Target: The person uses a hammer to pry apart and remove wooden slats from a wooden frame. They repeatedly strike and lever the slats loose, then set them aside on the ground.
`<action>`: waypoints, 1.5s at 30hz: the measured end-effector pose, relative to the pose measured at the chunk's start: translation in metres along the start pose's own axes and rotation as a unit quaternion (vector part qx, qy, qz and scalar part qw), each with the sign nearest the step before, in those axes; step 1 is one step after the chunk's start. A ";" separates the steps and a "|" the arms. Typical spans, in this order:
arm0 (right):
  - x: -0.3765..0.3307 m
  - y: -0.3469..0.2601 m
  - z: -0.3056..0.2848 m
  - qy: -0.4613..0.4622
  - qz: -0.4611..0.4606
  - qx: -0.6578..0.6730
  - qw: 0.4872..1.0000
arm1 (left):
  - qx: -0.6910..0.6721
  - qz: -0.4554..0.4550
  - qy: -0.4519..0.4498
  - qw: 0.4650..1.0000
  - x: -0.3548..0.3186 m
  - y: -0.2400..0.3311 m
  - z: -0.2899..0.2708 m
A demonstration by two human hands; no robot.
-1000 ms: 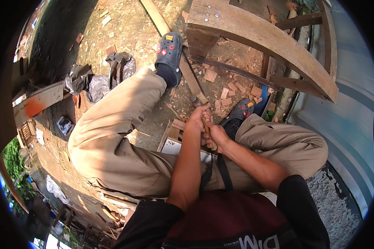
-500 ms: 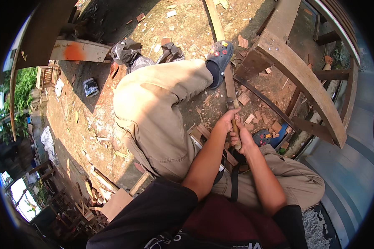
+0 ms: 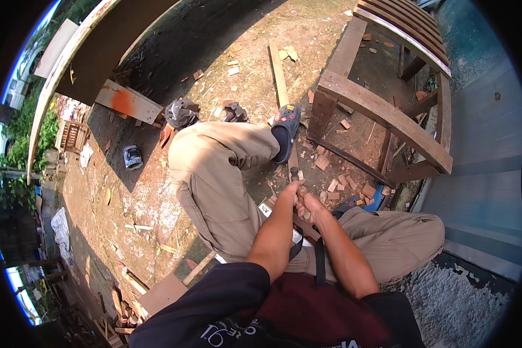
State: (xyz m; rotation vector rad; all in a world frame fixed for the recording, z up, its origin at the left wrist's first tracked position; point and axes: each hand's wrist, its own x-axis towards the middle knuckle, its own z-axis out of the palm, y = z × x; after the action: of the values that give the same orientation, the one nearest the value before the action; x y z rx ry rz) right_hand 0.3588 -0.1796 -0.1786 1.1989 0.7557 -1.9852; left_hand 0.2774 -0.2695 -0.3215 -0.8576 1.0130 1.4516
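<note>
Both my hands are together between my legs, closed around a wooden-handled tool with a dark rounded end. My left hand grips just below that dark end. My right hand wraps the handle nearer to my body; fingers partly hide it. Beneath and ahead of the hands, a long narrow wooden strip runs away along the ground. My foot in a dark clog rests over this strip. What the tool's dark end touches, if anything, I cannot make out.
A curved wooden frame with slats stands at the right, beside a metal sheet wall. Several wood offcuts lie under it. At the left are a tin can, black plastic and an orange-marked board.
The view has shifted, so the ground and frame sit lower and further left in it. Both hands still hold the tool, and less of its handle shows now.
</note>
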 end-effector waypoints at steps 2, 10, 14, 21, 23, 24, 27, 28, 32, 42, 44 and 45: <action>-0.003 -0.008 -0.002 -0.020 0.031 0.080 0.996 | -0.059 0.015 -0.016 0.998 -0.008 -0.010 -0.005; -0.014 0.020 -0.005 -0.116 0.042 0.415 0.901 | -0.340 0.094 -0.046 0.935 -0.078 -0.025 0.038; -0.028 0.005 0.002 -0.058 0.096 0.425 0.898 | -0.404 0.031 -0.200 0.892 -0.050 -0.029 0.020; -0.036 0.001 0.032 0.007 0.120 0.381 0.917 | -0.394 -0.141 -0.178 0.890 -0.061 -0.011 0.004; -0.038 -0.005 0.036 0.009 0.117 0.386 0.915 | -0.371 -0.145 -0.156 0.904 -0.060 -0.004 0.007; -0.039 -0.010 0.039 0.016 0.120 0.395 0.910 | -0.355 -0.142 -0.146 0.913 -0.061 -0.001 0.009; -0.037 -0.024 0.039 0.020 0.127 0.423 0.897 | -0.358 -0.146 -0.122 0.914 -0.062 0.016 0.022; -0.032 -0.028 0.036 0.010 0.133 0.432 0.892 | -0.367 -0.150 -0.115 0.911 -0.061 0.023 0.028; -0.034 -0.027 0.028 -0.024 0.122 0.421 0.899 | -0.369 -0.168 -0.164 0.899 -0.046 0.014 0.015; -0.057 -0.021 0.029 0.094 -0.067 -0.019 0.993 | -0.401 -0.194 -0.147 0.883 -0.028 0.024 0.009; -0.050 -0.003 0.023 0.199 -0.218 -0.242 0.924 | -0.315 -0.105 -0.053 0.942 -0.043 0.025 0.024; -0.050 0.002 0.027 0.244 -0.284 -0.353 0.858 | -0.273 -0.056 -0.007 0.960 -0.050 0.024 0.032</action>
State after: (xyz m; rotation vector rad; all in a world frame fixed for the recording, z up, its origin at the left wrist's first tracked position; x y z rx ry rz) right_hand 0.3638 -0.1885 -0.1223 1.0751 2.0853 -1.5284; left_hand 0.2609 -0.2589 -0.2613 -1.2733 0.5385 1.6636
